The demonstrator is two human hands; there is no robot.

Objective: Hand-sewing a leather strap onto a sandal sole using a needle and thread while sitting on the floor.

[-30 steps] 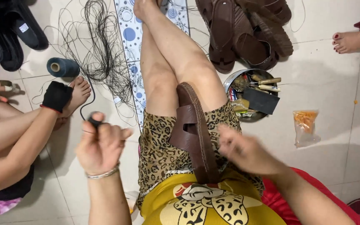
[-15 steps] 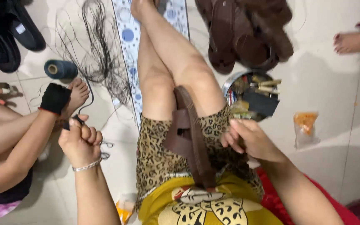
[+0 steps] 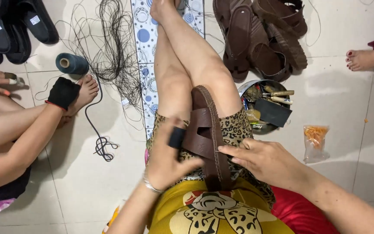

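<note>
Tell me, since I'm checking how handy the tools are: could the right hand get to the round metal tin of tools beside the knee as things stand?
Probably yes. The right hand rests on the brown leather sandal, and the round metal tin of tools sits on the floor just beyond it, with nothing between.

Bare arms and legs — leopard-print shorts, yellow printed top, silver bracelet, black guard on left hand (image 3: 167, 158) finger.

The left hand (image 3: 169, 160) is covering part of the brown sandal (image 3: 208, 134); the black shoes (image 3: 9, 26) are running off the frame's edge.
</note>
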